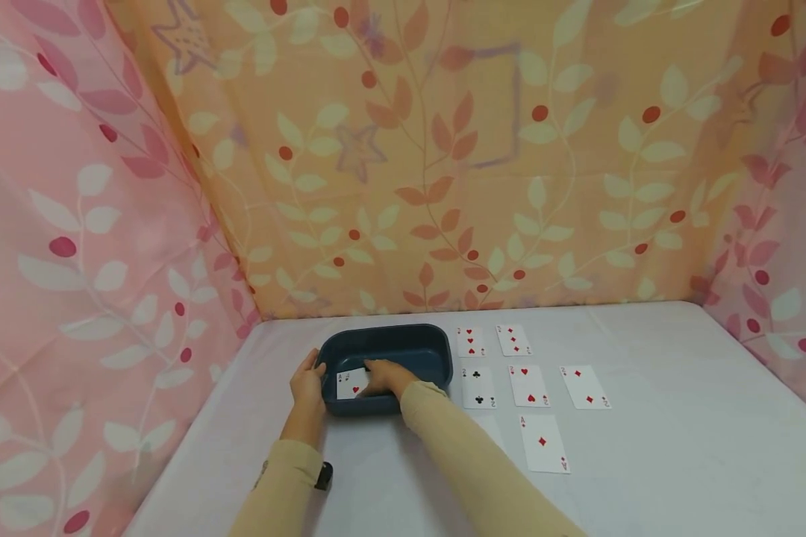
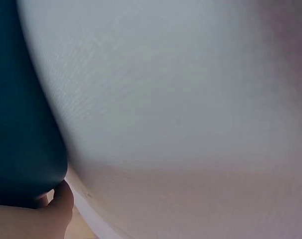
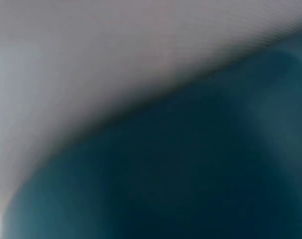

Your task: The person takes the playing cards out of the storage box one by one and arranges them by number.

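My left hand [image 1: 307,384] grips the left wall of a dark blue rectangular basin [image 1: 443,335], thumb at the rim. In the left wrist view, part of that hand [image 2: 56,211] shows by the basin's lower corner [image 2: 26,124]. My right hand [image 1: 386,377] reaches down inside the basin and pinches the right side of a few overlapping playing cards [image 1: 349,385]. One shows a black-suited A in its corner, another a red heart; the fingertips are partly hidden. The right wrist view shows only the blurred basin wall [image 3: 166,174] and the cloth.
Face-up cards lie in rows right of the basin: a three of hearts [image 1: 470,342], three of diamonds [image 1: 513,341], two of clubs [image 1: 478,388], two of hearts [image 1: 529,386], two of diamonds [image 1: 586,387] and ace of diamonds [image 1: 545,444]. My right sleeve [image 1: 470,455] partly covers another card [image 1: 492,429].
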`<state>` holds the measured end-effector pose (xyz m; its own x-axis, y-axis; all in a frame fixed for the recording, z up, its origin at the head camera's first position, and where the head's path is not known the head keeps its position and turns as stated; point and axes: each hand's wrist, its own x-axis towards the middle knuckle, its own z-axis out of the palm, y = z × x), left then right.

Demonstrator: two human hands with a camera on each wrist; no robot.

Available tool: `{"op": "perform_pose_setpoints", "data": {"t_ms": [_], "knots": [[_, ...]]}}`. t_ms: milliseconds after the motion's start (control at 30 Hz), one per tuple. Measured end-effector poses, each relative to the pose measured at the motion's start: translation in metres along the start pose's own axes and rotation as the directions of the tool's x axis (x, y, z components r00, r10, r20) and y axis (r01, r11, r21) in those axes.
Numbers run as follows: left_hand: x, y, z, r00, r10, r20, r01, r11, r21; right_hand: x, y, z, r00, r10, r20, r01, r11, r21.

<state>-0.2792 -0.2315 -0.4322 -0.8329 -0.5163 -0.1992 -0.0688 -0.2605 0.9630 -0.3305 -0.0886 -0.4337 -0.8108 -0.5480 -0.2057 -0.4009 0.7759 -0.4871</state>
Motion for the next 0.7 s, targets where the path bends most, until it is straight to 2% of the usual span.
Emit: {"op": "perform_pose_setpoints", "data": {"t_ms": [200,300,467,567,700], "knots": [[0.000,-0.001,0.000,1.000,-0.010,0.000,0.010,1.000,0.001,0.006,0.004,0.005,0.998,0.033,-0.052,-0.027,0.995,0.100],[0.000,-0.001,0.000,1.000,-0.003,0.000,0.003,1.000,-0.004,0.009,0.004,0.007,0.998,0.044,-0.050,-0.039,0.994,0.101],[0.000,-0.001,0.000,1.000,0.004,-0.002,-0.004,1.000,-0.015,-0.001,0.000,0.002,0.998,0.056,-0.040,-0.050,0.989,0.141],[0.001,-0.002,0.000,1.000,0.008,-0.006,-0.008,1.000,-0.014,-0.007,-0.001,-0.002,0.997,0.050,-0.053,-0.039,0.981,0.191],[0.002,-0.002,0.000,1.000,0.013,-0.007,-0.013,1.000,-0.006,-0.005,0.004,-0.002,0.994,0.039,-0.101,-0.010,0.964,0.266]]}}
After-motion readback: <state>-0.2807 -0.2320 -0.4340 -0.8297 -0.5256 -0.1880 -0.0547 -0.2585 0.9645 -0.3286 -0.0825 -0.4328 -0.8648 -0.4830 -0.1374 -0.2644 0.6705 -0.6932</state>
